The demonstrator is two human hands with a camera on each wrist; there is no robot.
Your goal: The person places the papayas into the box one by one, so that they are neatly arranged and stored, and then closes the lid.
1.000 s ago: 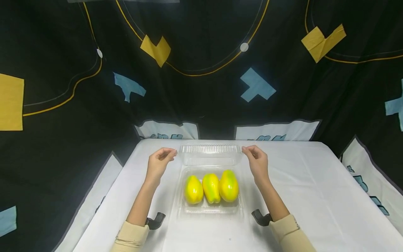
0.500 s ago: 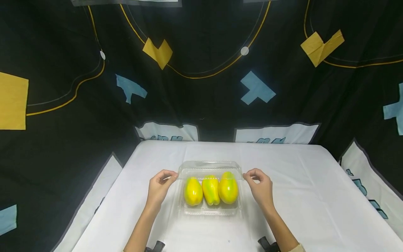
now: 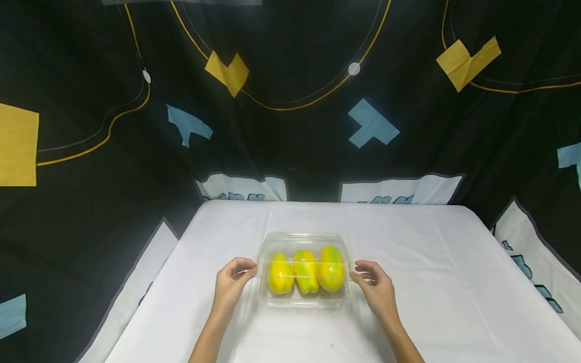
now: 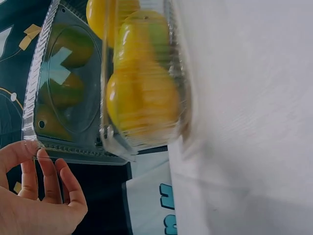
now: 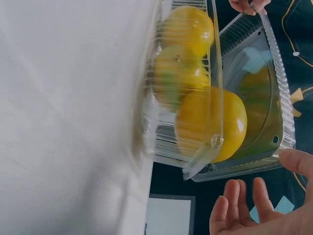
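Observation:
A clear plastic clamshell container (image 3: 303, 304) stands on the table, holding three yellow-green papaya-like fruits (image 3: 306, 282). Its hinged lid (image 3: 304, 239) leans over them, part-way down, with a gap left between lid and base in both wrist views. At the lid's left corner, my left hand (image 3: 230, 282) pinches the rim between thumb and fingers. My right hand (image 3: 378, 288) is at the opposite corner: the thumb (image 5: 296, 160) touches the lid, while the other fingers (image 5: 261, 193) stand loosely bent, apart from it. One fruit (image 5: 210, 125) sits nearest the right side.
A white cloth covers the table (image 3: 422, 262). Behind it hangs a black curtain (image 3: 290, 146) with yellow and blue tape patches and yellow cords. White printed panels (image 3: 399, 191) line the table's far edge.
Both hands have come nearer the body, swinging the lid from lying back to over the fruits. The right fingers have spread away from the thumb. The base and fruits have stayed in place.

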